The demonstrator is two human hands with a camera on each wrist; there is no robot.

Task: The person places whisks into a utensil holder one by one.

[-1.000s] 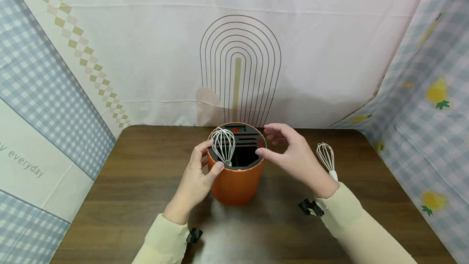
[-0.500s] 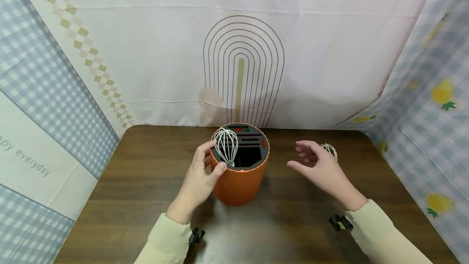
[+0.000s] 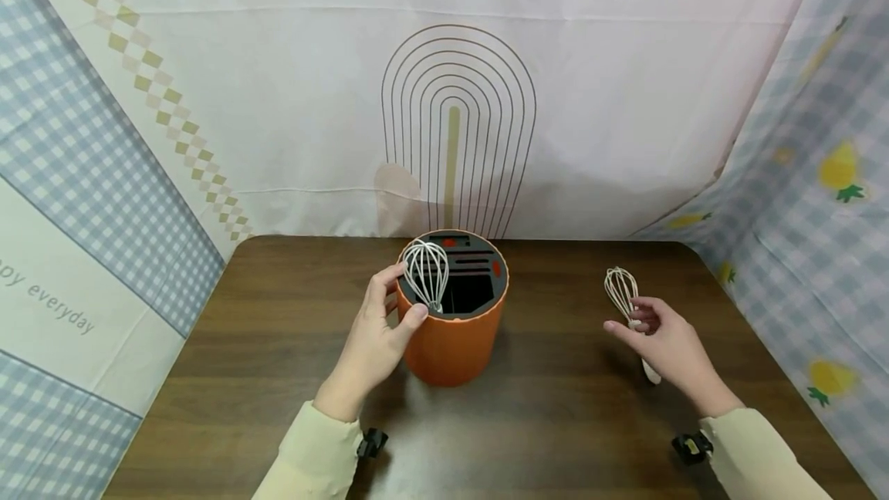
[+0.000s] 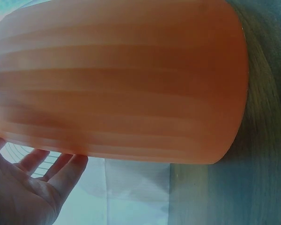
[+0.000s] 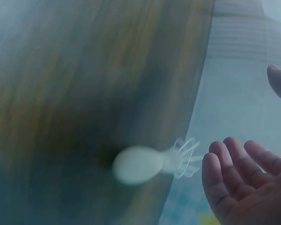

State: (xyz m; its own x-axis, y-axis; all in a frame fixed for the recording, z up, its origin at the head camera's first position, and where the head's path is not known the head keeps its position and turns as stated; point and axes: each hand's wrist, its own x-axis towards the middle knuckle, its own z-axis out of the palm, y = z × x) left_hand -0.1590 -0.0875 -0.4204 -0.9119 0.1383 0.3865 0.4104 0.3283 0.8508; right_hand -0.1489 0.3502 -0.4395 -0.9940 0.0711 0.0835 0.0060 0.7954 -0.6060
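An orange utensil holder [image 3: 454, 349] with a black slotted top stands upright on the table. A wire whisk [image 3: 427, 275] stands in the left part of its top, wire end up. My left hand [image 3: 371, 338] holds the holder's left side near the rim, thumb at the front and fingers farther back. In the left wrist view, the fingertips touch the orange wall [image 4: 131, 93]. Out to the right, a second whisk [image 3: 620, 289] with a white handle [image 5: 138, 165] lies on the table. My right hand [image 3: 670, 346] hovers over that handle, fingers loosely bent with nothing between them.
The brown wooden table [image 3: 549, 400] bears the holder and the loose whisk. Behind it hangs a white patterned cloth [image 3: 312, 99]. Checked cloths hang at the left [image 3: 90, 145] and right [image 3: 785, 199] sides.
My right hand has moved from beside the holder's rim rightward to above the loose whisk. My left hand has stayed on the holder, and the standing whisk keeps its place.
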